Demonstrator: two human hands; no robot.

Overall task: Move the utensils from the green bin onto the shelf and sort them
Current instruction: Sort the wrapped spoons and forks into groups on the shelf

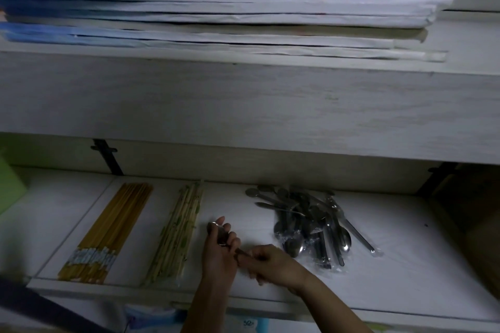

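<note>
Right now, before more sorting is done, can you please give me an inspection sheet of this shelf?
Surface: white shelf, dimly lit.
Job's things: yellow chopsticks and pale chopsticks lie in separate bundles at left; spoon pile, in plastic wraps, at right; green bin at the left edge, mostly out of frame.
Clutter: nothing seen.
Grippers: left hand grips one spoon; right hand pinches its handle.
Cables: nothing seen.
Surroundings: paper stack on the upper shelf; black brackets on the back wall.
</note>
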